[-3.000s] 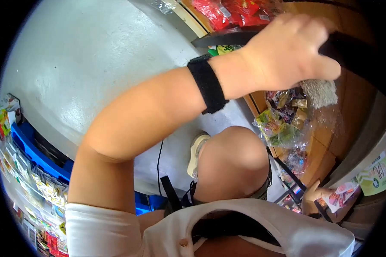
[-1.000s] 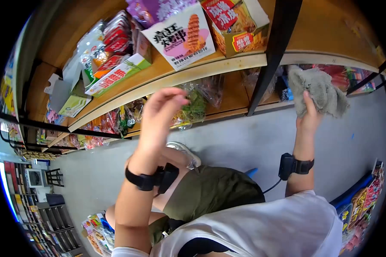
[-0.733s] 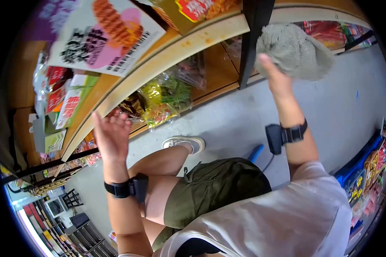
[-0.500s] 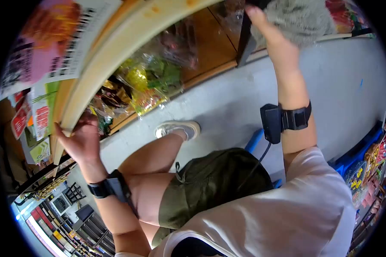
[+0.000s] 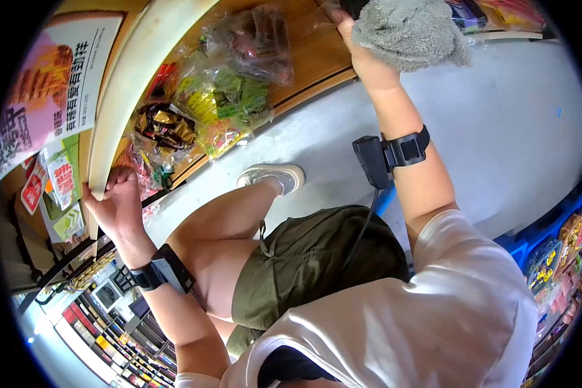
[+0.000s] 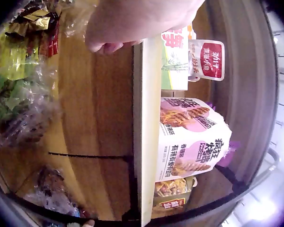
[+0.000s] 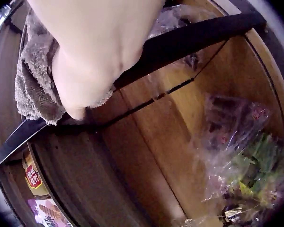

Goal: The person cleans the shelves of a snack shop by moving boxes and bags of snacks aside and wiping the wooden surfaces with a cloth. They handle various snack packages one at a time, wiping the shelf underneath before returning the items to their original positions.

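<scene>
My left hand (image 5: 118,205) grips the pale front edge (image 5: 124,87) of the upper shelf at the left of the head view, thumb on one side and curled fingers on the other. In the left wrist view that hand (image 6: 142,21) is at the top, beside the same edge. My right hand (image 5: 370,64) holds a fluffy grey cleaning cloth (image 5: 412,33) at the top of the head view. In the right wrist view the cloth (image 7: 35,85) bunches beside the hand (image 7: 97,52), right at the black shelf post (image 7: 194,40). The fingers are mostly hidden there.
Clear bags of snacks (image 5: 220,97) lie on the wooden lower shelf (image 5: 320,58). A white snack box (image 6: 191,151) and a green-and-white box (image 6: 174,66) stand on the upper shelf. Blue crates (image 5: 543,226) of packets are at the right, across the grey floor (image 5: 498,123).
The left hand has moved from in front of the shelves to the upper shelf edge and taken hold of it. The right hand has carried the cloth up to the black post.
</scene>
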Tool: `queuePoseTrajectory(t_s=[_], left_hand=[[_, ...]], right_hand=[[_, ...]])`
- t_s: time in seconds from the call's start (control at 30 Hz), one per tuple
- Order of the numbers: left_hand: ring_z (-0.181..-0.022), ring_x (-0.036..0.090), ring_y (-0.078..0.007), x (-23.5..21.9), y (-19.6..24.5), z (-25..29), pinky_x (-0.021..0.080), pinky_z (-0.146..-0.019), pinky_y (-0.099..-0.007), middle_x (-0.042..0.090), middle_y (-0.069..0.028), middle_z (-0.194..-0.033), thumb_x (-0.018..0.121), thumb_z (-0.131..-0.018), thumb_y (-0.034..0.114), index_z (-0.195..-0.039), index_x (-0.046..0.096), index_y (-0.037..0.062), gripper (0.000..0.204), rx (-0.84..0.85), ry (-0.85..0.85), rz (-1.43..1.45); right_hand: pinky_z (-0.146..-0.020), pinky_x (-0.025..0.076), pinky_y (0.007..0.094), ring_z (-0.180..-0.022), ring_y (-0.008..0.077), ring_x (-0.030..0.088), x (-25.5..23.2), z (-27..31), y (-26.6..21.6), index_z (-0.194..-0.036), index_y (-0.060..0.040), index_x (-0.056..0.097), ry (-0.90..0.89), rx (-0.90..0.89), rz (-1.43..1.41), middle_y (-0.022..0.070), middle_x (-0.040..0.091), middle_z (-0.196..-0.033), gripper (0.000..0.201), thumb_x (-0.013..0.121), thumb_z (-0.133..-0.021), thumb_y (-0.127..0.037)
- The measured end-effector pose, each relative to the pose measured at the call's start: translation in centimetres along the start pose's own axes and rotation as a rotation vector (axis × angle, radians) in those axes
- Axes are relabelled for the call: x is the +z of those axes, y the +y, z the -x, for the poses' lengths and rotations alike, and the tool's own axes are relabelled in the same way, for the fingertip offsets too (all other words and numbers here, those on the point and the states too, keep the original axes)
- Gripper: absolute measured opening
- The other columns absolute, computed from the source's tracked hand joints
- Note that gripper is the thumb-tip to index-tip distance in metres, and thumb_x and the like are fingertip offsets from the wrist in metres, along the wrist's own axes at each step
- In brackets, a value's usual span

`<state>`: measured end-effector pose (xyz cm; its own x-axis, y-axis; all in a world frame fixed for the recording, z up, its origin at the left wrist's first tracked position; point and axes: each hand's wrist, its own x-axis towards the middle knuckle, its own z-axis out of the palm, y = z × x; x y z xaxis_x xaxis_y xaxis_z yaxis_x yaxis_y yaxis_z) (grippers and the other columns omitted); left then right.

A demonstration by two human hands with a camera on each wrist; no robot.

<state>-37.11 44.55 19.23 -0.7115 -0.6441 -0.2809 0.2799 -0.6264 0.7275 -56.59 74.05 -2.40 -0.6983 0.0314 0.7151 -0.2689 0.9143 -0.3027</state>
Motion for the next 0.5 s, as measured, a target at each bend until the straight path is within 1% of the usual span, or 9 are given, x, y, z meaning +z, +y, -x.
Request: queuePoseTrajectory(t_s=[0.03, 0.13, 0.17, 0.23, 0.3, 0.33, 0.37, 0.47, 0.5], left_hand=[[-0.067, 0.029, -0.0132, 0.3, -0.2, 0.2, 0.025, -0.066, -0.0300, 0.033, -0.0004, -0.074, 0.055, -0.084, 0.025, -0.097, 0.053, 0.0066, 0.022, 0.003, 0.042, 0.009], [-0.068, 0.029, -0.0135, 0.2, -0.1, 0.5, 0.026, -0.066, -0.0300, 0.032, -0.0007, -0.073, 0.057, -0.084, 0.029, -0.093, 0.051, 0.0070, 0.024, -0.044, -0.007, -0.006], [-0.067, 0.029, -0.0138, 0.0, 0.0, 0.3, 0.026, -0.066, -0.0302, 0.032, -0.0007, -0.072, 0.057, -0.084, 0.030, -0.093, 0.051, 0.0072, 0.025, -0.022, 0.022, -0.028], [-0.067, 0.029, -0.0142, -0.8, 0.0, -0.1, 0.026, -0.066, -0.0306, 0.032, -0.0007, -0.071, 0.058, -0.084, 0.031, -0.092, 0.051, 0.0075, 0.026, 0.023, 0.083, -0.064], [-0.066, 0.028, -0.0145, -0.4, -0.6, 0.1, 0.026, -0.066, -0.0309, 0.032, -0.0007, -0.070, 0.059, -0.084, 0.032, -0.091, 0.052, 0.0075, 0.026, 0.058, 0.094, -0.095], [-0.066, 0.028, -0.0146, -0.3, -0.7, 0.2, 0.026, -0.066, -0.0310, 0.031, -0.0007, -0.070, 0.059, -0.084, 0.032, -0.090, 0.052, 0.0074, 0.026, 0.076, 0.102, -0.111], [-0.067, 0.028, -0.0147, -1.1, -0.3, 0.1, 0.027, -0.066, -0.0314, 0.033, -0.0013, -0.070, 0.061, -0.083, 0.031, -0.089, 0.052, 0.0074, 0.027, -0.010, -0.054, -0.074], [-0.067, 0.029, -0.0148, -2.1, -0.2, -0.5, 0.027, -0.067, -0.0320, 0.036, -0.0018, -0.072, 0.062, -0.081, 0.031, -0.089, 0.053, 0.0075, 0.027, 0.051, -0.044, -0.077], [-0.068, 0.030, -0.0149, -3.0, 0.4, -1.1, 0.028, -0.067, -0.0327, 0.037, -0.0021, -0.073, 0.063, -0.081, 0.032, -0.089, 0.052, 0.0071, 0.028, -0.016, -0.154, -0.037]], right_hand=[[-0.104, 0.027, 0.0459, -0.119, 0.0386, 0.040, -0.7, -0.6, -0.8, -0.122, 0.0014, 0.047, -0.011, 0.097, 0.023, 0.0218, 0.047, -0.124, 0.068, 0.063, -0.068, -0.036], [-0.104, 0.027, 0.0453, -0.120, 0.0373, 0.039, 1.6, 2.3, 0.7, -0.122, 0.0026, 0.047, -0.109, 0.025, -0.099, 0.0234, 0.046, -0.125, 0.069, 0.064, -0.068, -0.037], [-0.087, 0.044, 0.0352, -0.089, 0.0248, 0.058, 1.9, 3.0, 2.2, -0.101, -0.0013, 0.061, -0.425, 0.019, -0.143, 0.0108, 0.062, -0.091, 0.027, 0.061, -0.079, -0.016], [-0.091, 0.040, 0.0388, -0.099, 0.0309, 0.053, 2.1, 5.7, 2.1, -0.106, -0.0021, 0.058, -0.301, 0.066, -0.273, 0.0148, 0.059, -0.100, 0.034, 0.061, -0.077, -0.020], [-0.096, 0.036, 0.0418, -0.107, 0.0355, 0.047, 5.0, 10.7, 3.3, -0.110, -0.0024, 0.055, -0.225, 0.116, -0.413, 0.0172, 0.055, -0.109, 0.042, 0.061, -0.075, -0.026], [-0.096, 0.035, 0.0427, -0.108, 0.0357, 0.047, 6.2, 12.6, 3.7, -0.110, -0.0021, 0.054, -0.270, 0.104, -0.246, 0.0175, 0.054, -0.110, 0.045, 0.063, -0.075, -0.029], [-0.097, 0.034, 0.0436, -0.110, 0.0360, 0.046, 7.4, 14.5, 4.1, -0.110, -0.0019, 0.054, -0.315, 0.085, -0.079, 0.0178, 0.054, -0.110, 0.048, 0.065, -0.075, -0.032], [-0.105, 0.025, 0.0455, -0.117, 0.0355, 0.042, 6.4, 13.6, 4.6, -0.121, -0.0014, 0.047, -0.804, 0.440, -0.327, 0.0189, 0.050, -0.121, 0.072, 0.069, -0.068, -0.045], [-0.104, 0.027, 0.0438, -0.117, 0.0330, 0.042, 5.4, 13.6, 4.1, -0.122, -0.0010, 0.046, -0.652, 0.598, -0.720, 0.0172, 0.049, -0.121, 0.075, 0.070, -0.068, -0.047]])
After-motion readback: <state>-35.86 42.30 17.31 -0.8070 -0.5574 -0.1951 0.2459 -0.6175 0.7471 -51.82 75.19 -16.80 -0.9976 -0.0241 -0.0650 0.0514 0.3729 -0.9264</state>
